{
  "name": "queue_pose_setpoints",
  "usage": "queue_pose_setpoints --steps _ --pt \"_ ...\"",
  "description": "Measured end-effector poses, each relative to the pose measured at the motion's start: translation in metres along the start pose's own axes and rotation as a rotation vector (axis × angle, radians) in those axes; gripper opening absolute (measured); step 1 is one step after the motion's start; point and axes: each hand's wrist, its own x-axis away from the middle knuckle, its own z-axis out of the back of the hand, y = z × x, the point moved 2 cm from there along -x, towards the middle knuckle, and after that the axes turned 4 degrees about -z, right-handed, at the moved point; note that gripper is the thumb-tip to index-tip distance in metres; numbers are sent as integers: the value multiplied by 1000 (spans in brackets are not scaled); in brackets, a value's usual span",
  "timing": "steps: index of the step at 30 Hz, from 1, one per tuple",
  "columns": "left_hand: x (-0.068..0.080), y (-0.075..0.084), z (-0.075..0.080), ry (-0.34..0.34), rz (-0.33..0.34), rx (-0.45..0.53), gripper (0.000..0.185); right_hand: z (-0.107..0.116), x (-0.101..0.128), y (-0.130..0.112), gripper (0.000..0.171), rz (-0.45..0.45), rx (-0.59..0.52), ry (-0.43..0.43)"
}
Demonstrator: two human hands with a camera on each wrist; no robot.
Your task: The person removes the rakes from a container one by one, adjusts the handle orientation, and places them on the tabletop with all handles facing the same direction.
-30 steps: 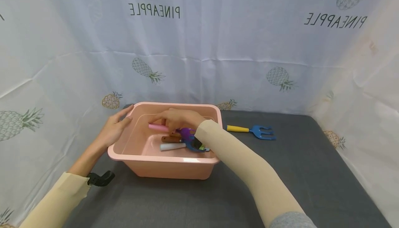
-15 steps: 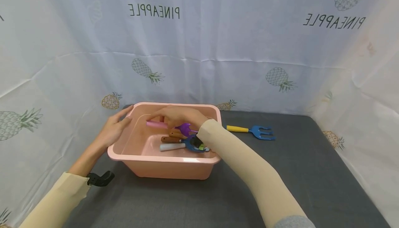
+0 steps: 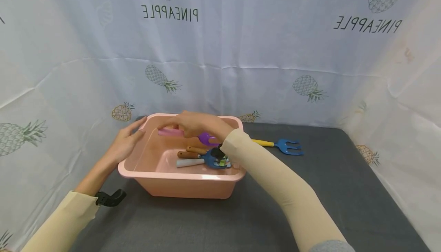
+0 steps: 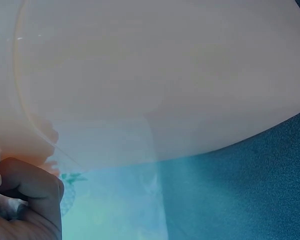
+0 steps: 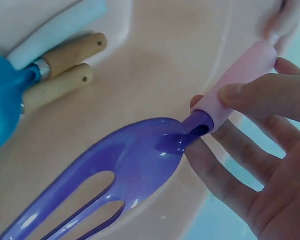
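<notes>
My right hand point(image 3: 194, 122) holds a toy garden fork point(image 5: 145, 147) over the pink basin point(image 3: 179, 175). In the right wrist view its pink handle point(image 5: 242, 77) lies between thumb and fingers, and the purple tines point down and left. At the basin's left rim, my left hand point(image 3: 126, 141) grips the edge; the left wrist view shows curled fingers point(image 4: 32, 187) there beside the pale wall. Below the right hand, inside the basin, lie a white-handled blue tool point(image 3: 190, 162) and two tools with wooden handles point(image 3: 188, 154), their heads partly covered by one another.
To the right of the basin, a blue fork with a yellow handle point(image 3: 289, 147) lies on the dark grey tabletop point(image 3: 330, 190). A pineapple-print curtain point(image 3: 220, 45) surrounds the table at the back and both sides. Black straps sit at the wrists.
My right hand has lifted the purple fork upward and slightly left, away from the tools in the basin. The left hand stays at the rim.
</notes>
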Motion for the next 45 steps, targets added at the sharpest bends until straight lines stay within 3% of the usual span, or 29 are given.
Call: queue_pose_setpoints --steps 14,22,32,40,45 --pt "-1 -1 1 -13 -1 1 56 41 38 -15 81 -27 117 115" --pt "-1 -2 0 -11 -13 15 56 52 64 -16 92 -63 175 149" --pt "0 -1 -3 -18 -7 -15 56 63 98 -4 90 -64 141 188" --pt "-1 -4 -3 -26 -11 -20 57 67 122 12 82 -51 102 217" --pt "-2 -4 -1 -27 -11 -26 57 67 140 23 63 -59 87 226"
